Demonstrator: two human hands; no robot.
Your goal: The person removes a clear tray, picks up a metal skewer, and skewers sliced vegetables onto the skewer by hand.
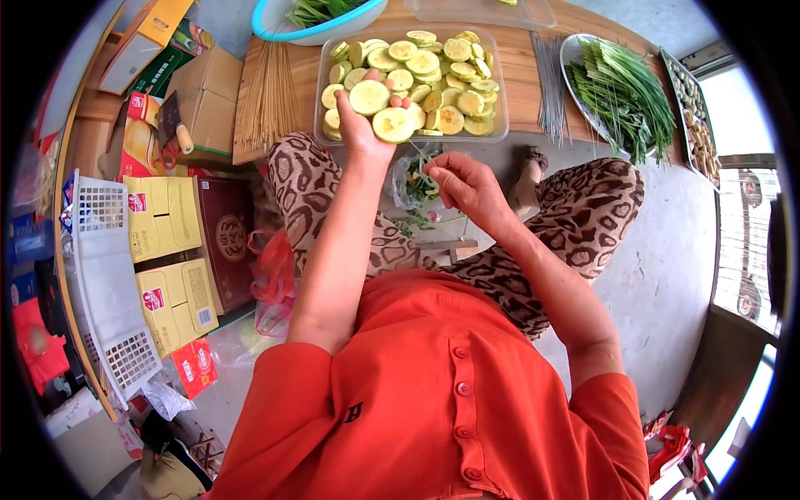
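My left hand [360,133] is closed around two round zucchini slices [392,125], held over the near edge of a clear plastic tub [502,125]. Many more zucchini slices [421,62] fill that tub. Below and to the right, my right hand [468,190] pinches a thin skewer [418,152] between thumb and fingers. The skewer's far end points up at the lower slice; whether it has gone into the slice is too small to tell.
Bamboo skewers [268,96] lie left of the tub, metal skewers [551,87] right of it. A plate of green leaves [617,92], a tray of filled skewers [696,121] and a blue-rimmed basin [321,33] share the table. A plastic bag with greens [414,183] sits below.
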